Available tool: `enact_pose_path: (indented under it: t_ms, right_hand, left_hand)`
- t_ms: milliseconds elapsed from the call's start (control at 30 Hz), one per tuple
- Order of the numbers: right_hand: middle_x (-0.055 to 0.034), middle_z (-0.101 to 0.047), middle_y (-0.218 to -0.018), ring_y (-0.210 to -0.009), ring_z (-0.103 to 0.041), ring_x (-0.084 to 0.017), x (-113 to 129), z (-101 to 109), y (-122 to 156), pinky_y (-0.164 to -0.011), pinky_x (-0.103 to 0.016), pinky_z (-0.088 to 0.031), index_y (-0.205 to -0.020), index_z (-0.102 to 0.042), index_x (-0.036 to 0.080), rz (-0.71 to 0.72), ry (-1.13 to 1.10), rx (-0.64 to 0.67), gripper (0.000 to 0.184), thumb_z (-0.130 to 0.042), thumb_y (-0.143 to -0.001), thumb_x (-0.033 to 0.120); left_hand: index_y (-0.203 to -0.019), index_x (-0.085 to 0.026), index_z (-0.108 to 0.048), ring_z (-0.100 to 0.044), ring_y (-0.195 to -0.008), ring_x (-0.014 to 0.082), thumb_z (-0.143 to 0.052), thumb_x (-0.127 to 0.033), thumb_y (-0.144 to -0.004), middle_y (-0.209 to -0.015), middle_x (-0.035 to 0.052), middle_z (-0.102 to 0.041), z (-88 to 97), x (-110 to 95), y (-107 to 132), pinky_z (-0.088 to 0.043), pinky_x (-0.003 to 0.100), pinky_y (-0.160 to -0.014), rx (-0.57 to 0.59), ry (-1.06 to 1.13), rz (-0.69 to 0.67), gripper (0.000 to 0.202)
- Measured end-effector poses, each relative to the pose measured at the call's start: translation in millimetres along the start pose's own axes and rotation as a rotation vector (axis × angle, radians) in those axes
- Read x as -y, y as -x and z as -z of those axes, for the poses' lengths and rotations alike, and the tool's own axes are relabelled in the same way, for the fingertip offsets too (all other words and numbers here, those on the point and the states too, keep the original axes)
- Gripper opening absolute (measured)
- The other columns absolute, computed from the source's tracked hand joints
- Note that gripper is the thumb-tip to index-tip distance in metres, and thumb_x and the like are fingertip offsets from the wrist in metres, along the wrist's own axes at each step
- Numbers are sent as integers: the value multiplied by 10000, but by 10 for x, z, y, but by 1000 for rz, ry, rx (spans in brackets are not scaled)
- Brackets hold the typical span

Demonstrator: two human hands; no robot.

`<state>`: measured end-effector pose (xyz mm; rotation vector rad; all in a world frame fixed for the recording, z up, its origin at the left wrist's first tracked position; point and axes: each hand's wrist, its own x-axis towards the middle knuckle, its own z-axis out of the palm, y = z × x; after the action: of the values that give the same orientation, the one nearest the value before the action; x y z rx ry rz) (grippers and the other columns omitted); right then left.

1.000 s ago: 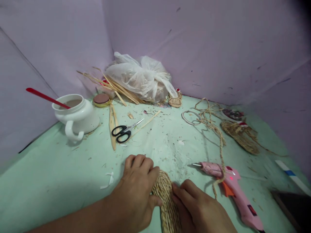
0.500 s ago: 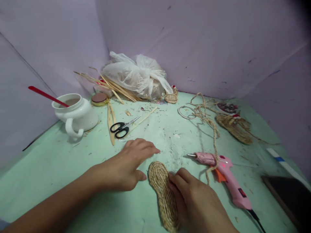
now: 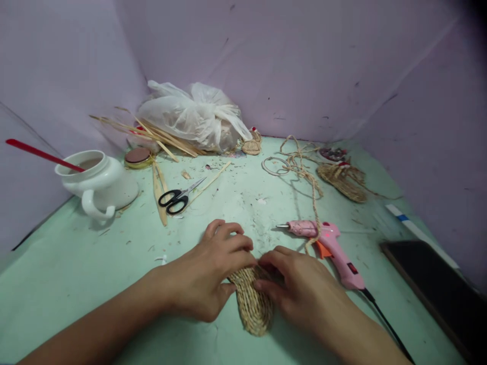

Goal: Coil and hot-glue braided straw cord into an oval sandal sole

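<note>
A sole-shaped piece of coiled, braided straw (image 3: 254,309) lies on the pale green tabletop in front of me. My left hand (image 3: 218,268) grips its far left part, thumb at the near edge and fingers over the top. On the other side, my right hand (image 3: 300,284) holds the right edge between thumb and fingers. The far end of the sole is hidden under both hands. Just beyond my right hand lies a pink glue gun (image 3: 327,243) with an orange trigger and a small red light. A length of twisted cord (image 3: 315,203) crosses over it.
White pot (image 3: 114,182) with a red stick at left; black-handled scissors (image 3: 178,200) beside wooden strips. A tied plastic bag (image 3: 194,114) sits against the wall. A metal ring (image 3: 274,166), a small woven slipper (image 3: 340,181) and a dark phone-like slab (image 3: 429,284) are at right.
My left hand has come over to the sole and taken hold of it. The sole's far end is now covered by my hands. The camera view has shifted, moving the background leftward.
</note>
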<state>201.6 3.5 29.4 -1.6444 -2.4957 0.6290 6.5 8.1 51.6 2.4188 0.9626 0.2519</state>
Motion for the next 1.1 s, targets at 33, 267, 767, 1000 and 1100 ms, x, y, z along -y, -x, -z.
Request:
enact_pose_path:
  t_ms: [33,267,767,1000,1100]
  right_hand:
    - [-6,-641,-694,-618,-589,-165,-5,18,12,-520,-253,-277,-726,-656,204,4,7,3,41,-686,-698,209]
    - [15,-664,-688,-582,-569,-136,-24,112,20,-501,-252,-239,-714,-680,215,-16,22,53,30,-698,-700,233]
    - [1,-644,-746,-662,-575,-136,15,65,-22,-551,-247,-305,-779,-670,204,129,-100,9,104,-588,-763,142]
    - [12,-604,-647,-560,-532,-109,38,53,-35,-483,-238,-221,-600,-640,185,104,-56,40,85,-619,-657,126]
    - [19,-584,-629,-542,-507,-94,40,47,-23,-476,-240,-194,-573,-626,187,117,-45,24,102,-617,-641,111]
  left_hand:
    - [-1027,-236,-587,-426,-1090,246,-541,-74,-660,-1068,38,-581,16,-15,-18,-235,469,-1019,17,-2,-10,404]
    - [-969,-242,-608,-457,-973,239,-549,-82,-656,-929,30,-565,73,-55,-145,-276,473,-962,130,-73,-8,356]
    - [-846,-174,-601,-471,-888,276,-563,-282,-700,-889,80,-565,-141,-196,-37,-266,547,-926,51,-335,234,185]
    - [-725,-171,-608,-464,-874,251,-586,-193,-604,-837,63,-551,-137,-154,-101,-330,471,-870,28,-161,299,125]
    - [-696,-168,-612,-471,-873,256,-600,-201,-605,-816,63,-557,-126,-172,-136,-319,487,-878,36,-177,296,98]
